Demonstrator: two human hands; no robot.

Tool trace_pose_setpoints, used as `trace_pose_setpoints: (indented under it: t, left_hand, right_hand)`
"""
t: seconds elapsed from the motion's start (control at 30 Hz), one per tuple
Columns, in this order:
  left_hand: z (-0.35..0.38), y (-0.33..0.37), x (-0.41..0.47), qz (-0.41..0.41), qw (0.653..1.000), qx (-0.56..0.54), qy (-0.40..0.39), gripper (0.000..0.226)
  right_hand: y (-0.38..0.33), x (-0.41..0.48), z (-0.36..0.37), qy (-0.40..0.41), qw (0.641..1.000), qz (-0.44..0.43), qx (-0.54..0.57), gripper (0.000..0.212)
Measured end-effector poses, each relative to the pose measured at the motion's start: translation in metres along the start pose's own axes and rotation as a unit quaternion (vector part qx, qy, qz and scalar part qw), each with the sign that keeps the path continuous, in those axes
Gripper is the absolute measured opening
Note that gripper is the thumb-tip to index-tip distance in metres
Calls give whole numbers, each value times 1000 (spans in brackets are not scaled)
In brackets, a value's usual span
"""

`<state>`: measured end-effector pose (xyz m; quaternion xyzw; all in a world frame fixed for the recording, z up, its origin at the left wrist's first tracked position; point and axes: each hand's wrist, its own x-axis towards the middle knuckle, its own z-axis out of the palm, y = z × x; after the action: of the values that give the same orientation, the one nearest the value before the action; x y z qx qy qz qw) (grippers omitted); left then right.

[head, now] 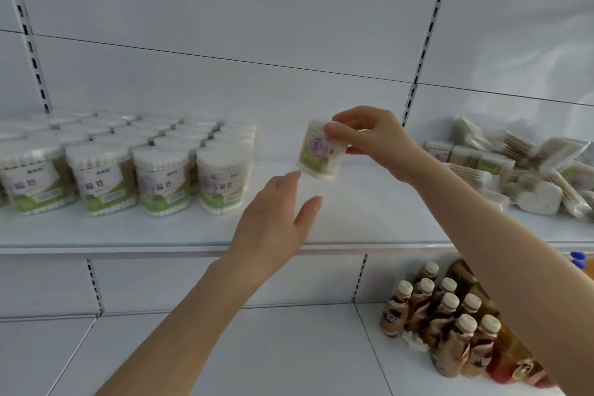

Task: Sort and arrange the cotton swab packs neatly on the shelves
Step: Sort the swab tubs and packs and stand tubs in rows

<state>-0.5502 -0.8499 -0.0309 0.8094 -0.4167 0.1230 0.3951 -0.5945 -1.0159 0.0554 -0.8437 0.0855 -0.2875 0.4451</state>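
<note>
Centrally in the frame, your right hand (pixel 369 135) pinches the clear, green-labelled cylindrical swab pack (pixel 321 151) by its top, long axis upright; your left hand (pixel 273 222), spread and empty, waits just below, nearer the ordered rows of matching packs (pixel 128 164) at left.

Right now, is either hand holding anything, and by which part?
The right hand pinches a cotton swab pack by its upper right edge; the left hand holds nothing.

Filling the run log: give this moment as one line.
right hand: holds cotton swab pack above shelf | left hand: open, reaching below it | arranged packs: left | unsorted pile: right
</note>
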Motion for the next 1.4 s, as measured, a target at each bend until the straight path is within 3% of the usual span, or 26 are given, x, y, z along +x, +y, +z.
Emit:
trace_pose_setpoints:
  t: [0.1, 0.2, 0.37, 0.83, 1.0, 1.4]
  left_hand:
    - [6, -3, 16, -1, 977, 174, -125, 46]
    - [10, -11, 24, -24, 967, 184, -173, 42]
    - [12, -15, 18, -46, 975, 160, -149, 53]
    - [12, -7, 20, -38, 981, 155, -114, 45]
    - [11, -7, 19, -51, 980, 149, -122, 43]
    - [8, -8, 19, -56, 973, 171, -147, 46]
  right_hand:
    - [21, 44, 8, 12, 999, -2, -42, 30]
    - [35, 81, 30, -9, 998, -18, -61, 37]
    - [48, 120, 63, -44, 992, -20, -117, 46]
    - [73, 144, 87, -73, 979, -43, -184, 46]
    - [68, 138, 86, -81, 977, -28, -194, 56]
    - [71, 51, -9, 45, 964, 21, -262, 37]
